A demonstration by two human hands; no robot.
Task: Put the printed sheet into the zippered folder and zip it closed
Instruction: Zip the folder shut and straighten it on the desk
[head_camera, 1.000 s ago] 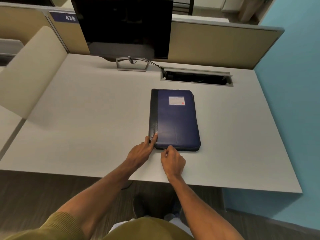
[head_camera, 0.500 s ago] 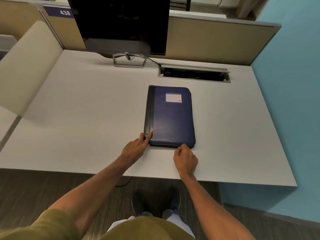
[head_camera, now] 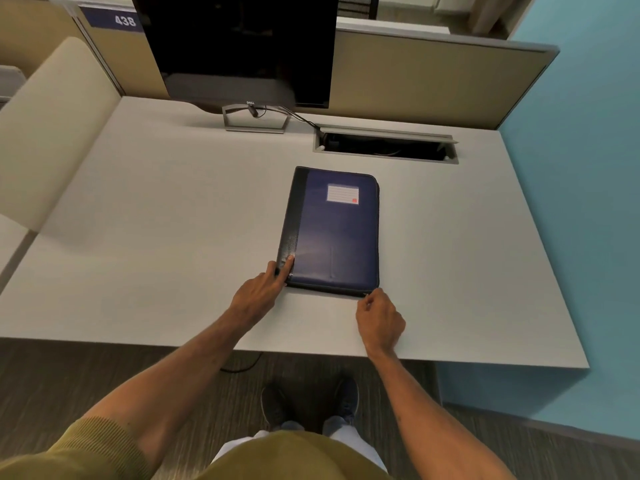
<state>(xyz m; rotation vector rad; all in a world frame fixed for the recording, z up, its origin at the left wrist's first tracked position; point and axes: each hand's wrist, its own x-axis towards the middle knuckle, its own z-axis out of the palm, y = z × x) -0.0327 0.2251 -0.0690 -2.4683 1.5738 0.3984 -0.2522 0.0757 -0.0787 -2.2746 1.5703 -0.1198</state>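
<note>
A dark blue zippered folder [head_camera: 334, 233] with a black spine strip and a white label lies flat and closed on the grey desk [head_camera: 173, 237]. My left hand [head_camera: 258, 292] rests at its near left corner, with the forefinger pressed on the spine. My right hand [head_camera: 379, 320] is at the near right corner, fingers pinched on the zip puller on the folder's near edge. The printed sheet is not visible.
A black monitor [head_camera: 239, 46] on a metal stand stands at the back of the desk. Behind the folder is an open cable hatch [head_camera: 384, 147]. Beige partitions run along the back and left, and a blue wall [head_camera: 588, 168] is on the right.
My right hand has slid to the right along the folder's near edge, from near the left corner to the right corner, pinching the zip puller. My left hand has stayed at the spine corner.
</note>
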